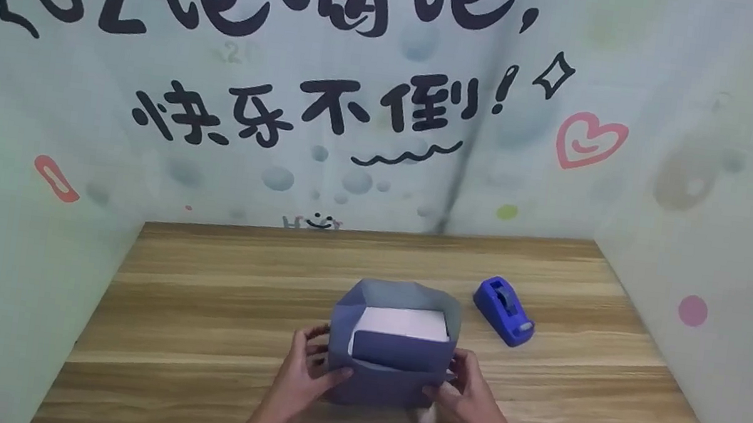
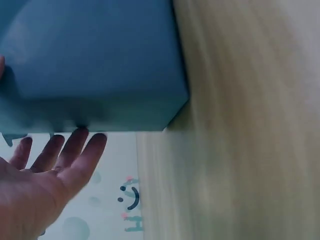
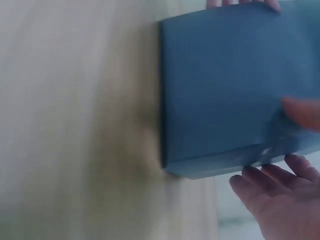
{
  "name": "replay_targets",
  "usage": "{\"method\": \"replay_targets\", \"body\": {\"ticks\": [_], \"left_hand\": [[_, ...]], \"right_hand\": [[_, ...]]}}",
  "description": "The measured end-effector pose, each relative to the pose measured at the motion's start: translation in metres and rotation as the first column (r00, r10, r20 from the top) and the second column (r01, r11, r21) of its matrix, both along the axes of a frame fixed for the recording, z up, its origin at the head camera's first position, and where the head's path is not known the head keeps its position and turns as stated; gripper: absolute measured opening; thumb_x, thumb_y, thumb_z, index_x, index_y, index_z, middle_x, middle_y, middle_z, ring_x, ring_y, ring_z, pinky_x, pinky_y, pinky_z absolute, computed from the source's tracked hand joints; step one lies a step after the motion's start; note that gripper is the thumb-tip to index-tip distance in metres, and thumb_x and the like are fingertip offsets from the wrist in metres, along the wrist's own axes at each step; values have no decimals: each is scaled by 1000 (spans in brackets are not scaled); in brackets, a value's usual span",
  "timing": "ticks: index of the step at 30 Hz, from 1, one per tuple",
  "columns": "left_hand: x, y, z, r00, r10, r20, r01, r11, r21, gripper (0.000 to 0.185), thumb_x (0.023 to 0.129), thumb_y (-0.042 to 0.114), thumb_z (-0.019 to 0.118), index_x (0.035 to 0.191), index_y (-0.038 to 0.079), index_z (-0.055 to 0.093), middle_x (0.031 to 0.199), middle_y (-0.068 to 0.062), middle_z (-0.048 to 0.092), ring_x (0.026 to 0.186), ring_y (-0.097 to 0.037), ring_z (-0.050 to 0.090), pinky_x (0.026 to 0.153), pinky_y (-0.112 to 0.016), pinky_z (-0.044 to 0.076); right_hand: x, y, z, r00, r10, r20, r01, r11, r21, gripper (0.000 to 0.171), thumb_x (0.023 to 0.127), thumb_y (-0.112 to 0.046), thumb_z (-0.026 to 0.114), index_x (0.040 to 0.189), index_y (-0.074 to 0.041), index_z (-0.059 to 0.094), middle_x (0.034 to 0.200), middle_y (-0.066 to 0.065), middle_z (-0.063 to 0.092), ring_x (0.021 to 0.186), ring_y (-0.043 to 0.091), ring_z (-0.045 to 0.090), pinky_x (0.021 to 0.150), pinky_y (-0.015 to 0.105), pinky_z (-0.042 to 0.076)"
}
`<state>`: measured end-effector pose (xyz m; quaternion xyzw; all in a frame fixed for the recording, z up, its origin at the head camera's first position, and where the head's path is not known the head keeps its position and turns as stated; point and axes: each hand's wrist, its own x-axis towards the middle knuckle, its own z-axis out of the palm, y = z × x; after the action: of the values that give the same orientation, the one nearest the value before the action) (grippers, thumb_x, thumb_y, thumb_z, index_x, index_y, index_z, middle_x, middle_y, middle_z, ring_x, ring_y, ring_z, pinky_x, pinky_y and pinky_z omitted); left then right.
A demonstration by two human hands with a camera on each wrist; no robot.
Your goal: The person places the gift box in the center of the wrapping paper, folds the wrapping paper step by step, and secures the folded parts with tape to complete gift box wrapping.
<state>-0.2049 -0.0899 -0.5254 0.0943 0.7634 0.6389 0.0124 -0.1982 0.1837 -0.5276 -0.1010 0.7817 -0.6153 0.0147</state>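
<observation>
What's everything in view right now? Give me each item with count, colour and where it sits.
Wrapping paper: one sheet, blue-grey, folded up around the box, near table edge, centre.
Box: one, white, inside the paper, top showing.
Tape dispenser: one, blue, on the table right of the box, apart from it.
Table: one, wood grain.
Backdrop: pale, printed with black characters, a pink heart and dots, behind and at both sides.
Left hand: one, fingers against the paper's left side.
Right hand: one, fingers against the paper's right side.
</observation>
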Motion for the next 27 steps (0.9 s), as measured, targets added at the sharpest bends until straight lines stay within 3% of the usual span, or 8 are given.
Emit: {"method": "replay_targets", "body": {"ticks": [4,8,11,14,19,22,27], "left_hand": [[-15,-2,9,996,-84,-27,84,996,4,93,74,21,74,143,10,14,148,-17,23,134,-36,26,109,-49,24],[-25,-1,17,987,-154,44,154,988,-2,94,72,25,75,145,18,16,147,-16,25,136,-35,22,110,-50,20],[-26,0,19,979,-179,94,180,984,4,90,72,28,75,143,20,21,144,-15,29,134,-34,25,109,-52,20],[-23,2,18,976,-198,89,196,980,37,83,73,27,75,139,19,25,142,-12,32,134,-31,25,109,-54,18],[-16,7,16,981,-190,37,184,973,140,71,76,20,72,133,16,31,136,-10,38,128,-27,32,106,-50,25],[-11,11,18,985,-163,62,148,970,195,69,76,19,70,133,15,31,132,-12,40,120,-25,40,101,-42,32],[-4,19,25,982,-140,127,108,967,232,69,77,20,68,134,16,30,131,-13,40,115,-25,42,95,-37,33]], "right_hand": [[-9,2,12,999,19,50,-19,1000,-14,78,71,-9,75,133,-6,29,133,16,43,121,25,42,102,41,32],[-20,3,22,996,67,59,-64,997,-40,87,71,-12,75,140,-12,23,140,14,36,130,29,32,107,48,24],[-23,3,24,994,97,57,-93,994,-63,87,73,-12,73,142,-17,21,142,12,33,132,28,29,108,49,23],[-22,4,23,991,116,72,-108,989,-102,87,75,-9,71,143,-16,18,144,13,29,133,27,25,108,49,22],[-15,1,25,989,122,85,-104,977,-185,86,78,-7,67,144,-12,13,147,17,21,133,30,22,107,46,23],[-10,-3,29,990,99,102,-76,974,-212,83,80,-10,66,144,-13,14,148,16,21,134,30,22,108,46,23],[-3,-9,35,987,13,158,22,975,-220,74,84,-17,62,144,-16,18,147,14,23,134,28,22,110,47,18]]}}
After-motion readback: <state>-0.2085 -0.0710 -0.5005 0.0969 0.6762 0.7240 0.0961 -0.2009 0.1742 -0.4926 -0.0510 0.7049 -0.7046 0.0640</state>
